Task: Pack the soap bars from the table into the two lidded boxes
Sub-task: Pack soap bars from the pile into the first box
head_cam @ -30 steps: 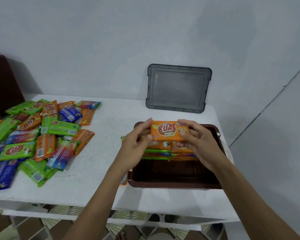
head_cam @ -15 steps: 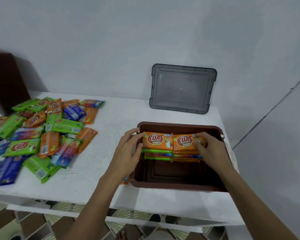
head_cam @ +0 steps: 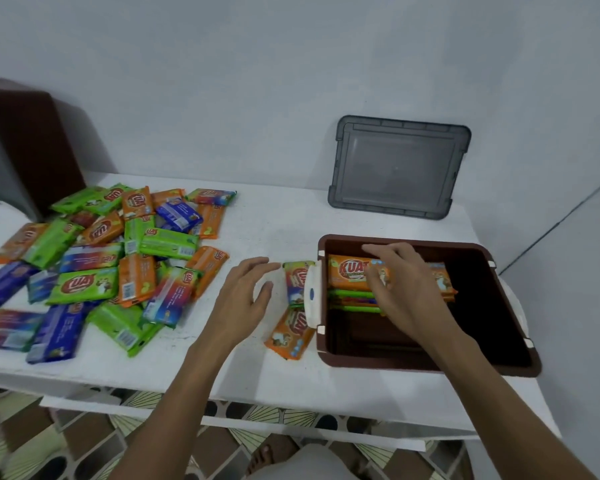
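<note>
Left hand (head_cam: 243, 299) open, empty, above the worktop (head_cam: 274, 223); right hand (head_cam: 400, 289) flat, fingers spread, on soap bars (head_cam: 347, 277) in the box (head_cam: 492, 271) — clamping nothing. Wrapped bars look light, stiff, slick — best pinched across the short edges.

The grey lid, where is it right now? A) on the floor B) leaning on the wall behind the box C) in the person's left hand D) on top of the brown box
B: the grey lid stands tilted against the wall at the back of the table, behind the open brown box, and neither hand touches it.
</note>
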A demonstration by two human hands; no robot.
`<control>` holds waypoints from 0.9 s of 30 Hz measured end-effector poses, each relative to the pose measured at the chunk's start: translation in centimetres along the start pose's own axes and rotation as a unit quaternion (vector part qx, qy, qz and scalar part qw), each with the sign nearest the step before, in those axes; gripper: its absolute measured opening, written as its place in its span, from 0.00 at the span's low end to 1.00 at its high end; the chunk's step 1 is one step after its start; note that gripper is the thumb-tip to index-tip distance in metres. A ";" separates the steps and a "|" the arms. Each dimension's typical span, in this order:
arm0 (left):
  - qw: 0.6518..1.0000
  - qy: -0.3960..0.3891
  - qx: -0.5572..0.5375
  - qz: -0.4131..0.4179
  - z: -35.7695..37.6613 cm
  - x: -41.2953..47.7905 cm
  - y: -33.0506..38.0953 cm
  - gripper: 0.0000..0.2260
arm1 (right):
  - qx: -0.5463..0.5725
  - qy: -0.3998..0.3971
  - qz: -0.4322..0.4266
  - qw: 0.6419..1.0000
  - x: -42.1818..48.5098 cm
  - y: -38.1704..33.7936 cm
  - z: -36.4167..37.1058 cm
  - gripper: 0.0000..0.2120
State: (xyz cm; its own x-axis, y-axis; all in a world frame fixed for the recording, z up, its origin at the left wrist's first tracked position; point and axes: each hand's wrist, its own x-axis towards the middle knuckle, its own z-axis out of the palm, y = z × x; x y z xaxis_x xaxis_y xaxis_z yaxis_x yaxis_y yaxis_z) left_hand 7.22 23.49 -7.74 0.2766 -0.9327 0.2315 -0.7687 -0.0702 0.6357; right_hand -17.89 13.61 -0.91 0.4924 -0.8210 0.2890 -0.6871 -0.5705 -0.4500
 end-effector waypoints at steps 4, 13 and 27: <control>0.998 0.003 0.054 -0.033 -2.2 -0.4 -4.0 0.15 | 0.045 -0.025 -0.039 0.998 0.5 -5.5 2.2 0.17; 0.968 -0.002 0.218 -0.125 -6.0 -1.3 -10.1 0.23 | -0.123 -0.242 0.026 0.962 4.8 -12.0 11.6 0.22; 0.968 -0.046 0.185 -0.164 -7.6 -0.6 -12.3 0.28 | -0.200 -0.362 0.132 0.901 7.7 -10.6 15.1 0.25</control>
State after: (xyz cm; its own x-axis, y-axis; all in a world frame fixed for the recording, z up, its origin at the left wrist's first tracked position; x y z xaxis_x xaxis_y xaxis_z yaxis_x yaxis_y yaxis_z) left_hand 20.88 27.57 -10.10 0.5011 -0.8653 -0.0147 -0.8070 -0.4733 0.3532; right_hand 1.26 13.65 -6.61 0.4031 -0.7814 -0.4764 -0.8978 -0.4386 -0.0402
